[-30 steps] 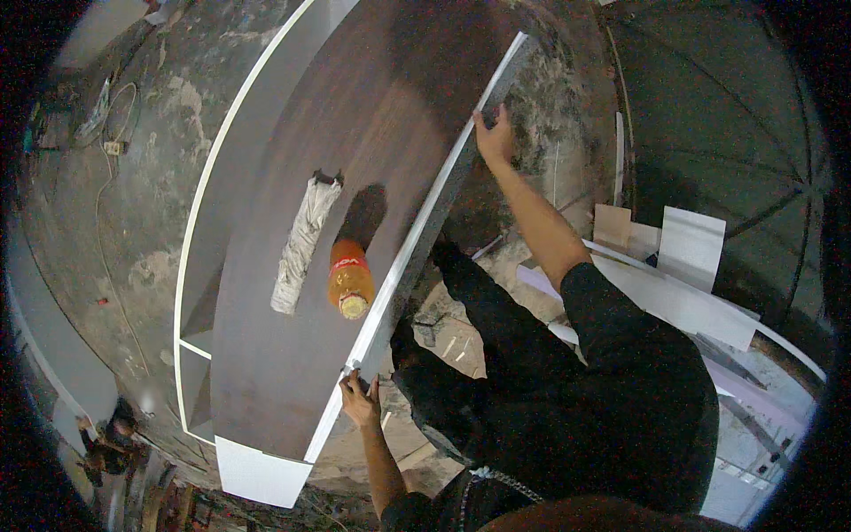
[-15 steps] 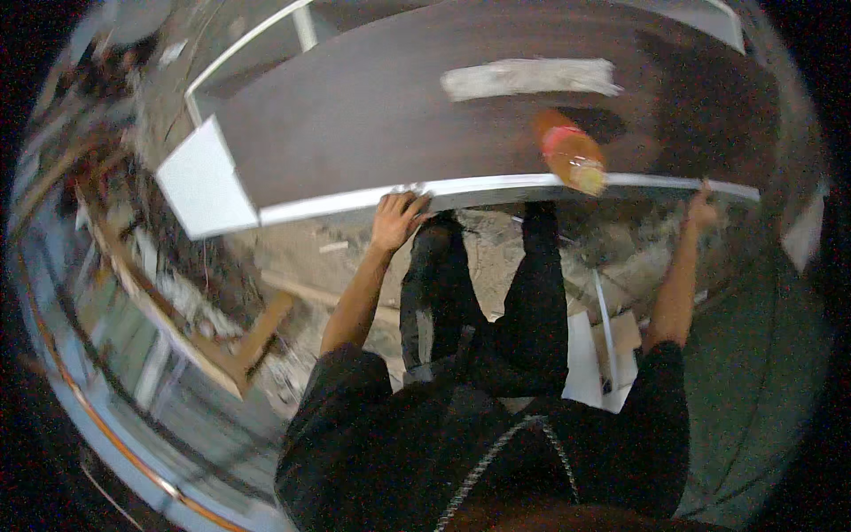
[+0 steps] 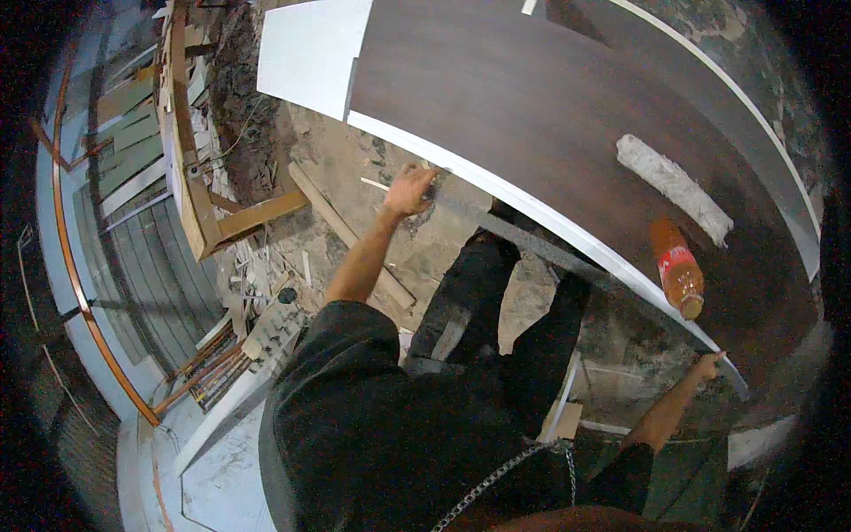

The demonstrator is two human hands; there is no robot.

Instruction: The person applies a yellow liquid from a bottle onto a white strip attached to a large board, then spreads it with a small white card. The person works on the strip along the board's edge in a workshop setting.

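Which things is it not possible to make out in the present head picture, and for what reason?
All in the head view:
- Brown panel: partly cut off by the picture's top edge.
- Person's feet: hidden by the panel.
- Left hand: its fingertips turn away, so contact with the panel's edge is unclear.
- Right hand: too small to tell each finger's place.
- Orange bottle: print on its red label is too small.

One broad, dark brown wood-grain panel [image 3: 496,97], edged by one long, narrow white strip [image 3: 550,217]. One flat white rectangular board [image 3: 312,53]. One orange-brown bottle [image 3: 678,273] with one red label [image 3: 675,256] and one yellowish cap [image 3: 690,308]. One wrinkled white cylindrical roll [image 3: 674,188]. One long tan batten [image 3: 350,235]. Two black-trousered legs [image 3: 465,293]. One metal link chain [image 3: 486,485]. The thin, flat, mixed-colour offcuts [image 3: 135,124] overlap too much to count.
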